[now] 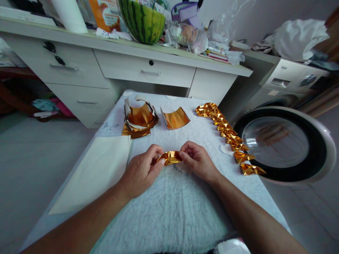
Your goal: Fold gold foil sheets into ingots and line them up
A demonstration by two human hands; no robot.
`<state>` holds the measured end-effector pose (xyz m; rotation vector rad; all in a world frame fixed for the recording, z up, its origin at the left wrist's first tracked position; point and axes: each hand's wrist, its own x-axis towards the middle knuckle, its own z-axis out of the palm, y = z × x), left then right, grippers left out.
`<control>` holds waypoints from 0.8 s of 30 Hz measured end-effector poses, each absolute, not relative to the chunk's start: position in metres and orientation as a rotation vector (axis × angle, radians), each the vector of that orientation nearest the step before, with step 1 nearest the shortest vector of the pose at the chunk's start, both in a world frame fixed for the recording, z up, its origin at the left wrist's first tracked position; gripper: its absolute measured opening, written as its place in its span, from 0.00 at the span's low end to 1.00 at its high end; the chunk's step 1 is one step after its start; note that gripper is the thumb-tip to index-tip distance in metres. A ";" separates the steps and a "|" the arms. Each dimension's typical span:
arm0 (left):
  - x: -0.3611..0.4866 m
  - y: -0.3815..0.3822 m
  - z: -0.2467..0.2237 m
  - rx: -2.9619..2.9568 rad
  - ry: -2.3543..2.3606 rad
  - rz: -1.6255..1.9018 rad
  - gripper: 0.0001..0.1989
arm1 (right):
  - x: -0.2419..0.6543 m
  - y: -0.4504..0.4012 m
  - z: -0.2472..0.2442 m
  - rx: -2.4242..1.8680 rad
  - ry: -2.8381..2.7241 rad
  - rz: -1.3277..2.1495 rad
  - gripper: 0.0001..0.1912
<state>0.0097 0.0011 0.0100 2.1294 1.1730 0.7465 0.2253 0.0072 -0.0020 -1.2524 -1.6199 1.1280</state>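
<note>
A folded gold foil paper ingot (172, 157) is held level just above the cloth-covered table, between my two hands. My left hand (144, 167) pinches its left end between thumb and fingers. On its right end, the thumb and fingers of my right hand (197, 158) are closed. Beyond them lies a single curled gold foil sheet (176, 118). To its left sits a stack of curled gold foil sheets (140, 116) with pale backs. Several finished foil ingots (225, 128) form a row down the table's right side.
A cream sheet of paper (92, 173) lies on the table's left. Behind stands a white desk (143, 72) bearing a cut watermelon (143, 21) and clutter. At right, a washing machine's open round door (324, 144) reaches close to the table edge.
</note>
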 end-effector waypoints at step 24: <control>0.016 0.004 0.001 2.161 1.439 0.698 0.06 | 0.220 0.000 0.003 -1.305 -1.764 0.983 0.03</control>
